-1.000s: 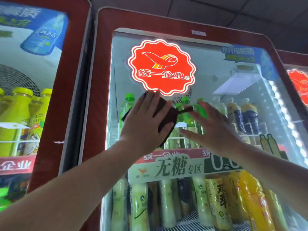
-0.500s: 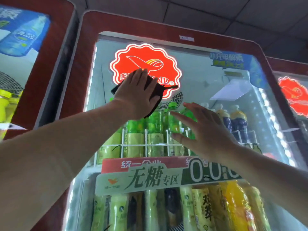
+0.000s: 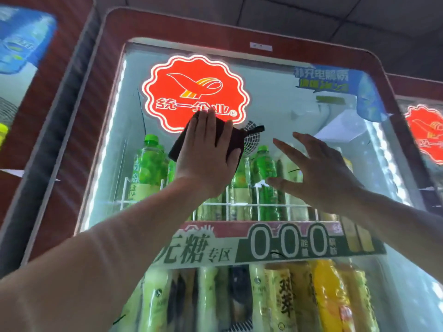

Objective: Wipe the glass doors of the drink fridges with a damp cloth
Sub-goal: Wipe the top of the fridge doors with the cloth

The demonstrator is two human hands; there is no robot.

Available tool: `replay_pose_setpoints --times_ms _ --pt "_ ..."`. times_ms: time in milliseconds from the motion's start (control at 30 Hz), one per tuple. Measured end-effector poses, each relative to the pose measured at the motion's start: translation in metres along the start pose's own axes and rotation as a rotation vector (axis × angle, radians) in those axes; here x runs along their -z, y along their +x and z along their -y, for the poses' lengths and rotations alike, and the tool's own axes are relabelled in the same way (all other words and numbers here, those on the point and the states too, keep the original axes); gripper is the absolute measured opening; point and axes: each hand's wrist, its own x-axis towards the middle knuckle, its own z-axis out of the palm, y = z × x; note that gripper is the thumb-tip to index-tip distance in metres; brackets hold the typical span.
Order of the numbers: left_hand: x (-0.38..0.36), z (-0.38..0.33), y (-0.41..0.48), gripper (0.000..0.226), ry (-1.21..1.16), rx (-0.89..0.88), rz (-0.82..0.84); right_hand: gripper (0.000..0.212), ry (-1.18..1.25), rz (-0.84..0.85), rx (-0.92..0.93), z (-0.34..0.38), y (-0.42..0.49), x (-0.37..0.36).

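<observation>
Left hand (image 3: 206,154), fingers flat, presses the dark cloth (image 3: 233,140) to the glass door (image 3: 282,109), having slid down off the red logo (image 3: 195,92). Right hand (image 3: 318,173) stays open alongside. Upper-pane wiping continues.

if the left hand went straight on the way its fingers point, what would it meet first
The glowing red scalloped logo sign: the left hand, flat on the dark cloth, points up at its lower edge. It may sit behind the glass door.
</observation>
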Motion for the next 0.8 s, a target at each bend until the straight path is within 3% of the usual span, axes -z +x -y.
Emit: replay_pose_setpoints --times_ms 200,367,467,600,800 --pt "-0.006 -0.019 -0.043 0.073 0.0 -0.166 0.016 0.088 -0.04 0.042 0.03 -0.006 0.004 -0.008" --pt "-0.012 -0.009 -0.03 0.062 0.006 -0.28 -0.086 0.084 -0.058 0.004 0.057 -0.007 0.004 -0.009" --pt "-0.009 -0.005 -0.014 0.062 -0.005 -0.317 -0.065 0.085 -0.071 0.004 0.084 -0.01 0.005 -0.008" --pt "0.002 -0.005 0.028 0.075 0.047 -0.217 0.03 0.093 -0.07 -0.005 0.105 -0.027 0.001 -0.003" --pt "0.005 -0.026 0.082 0.06 -0.01 0.1 0.082 0.104 -0.022 0.013 -0.014 -0.074 -0.016 0.006"
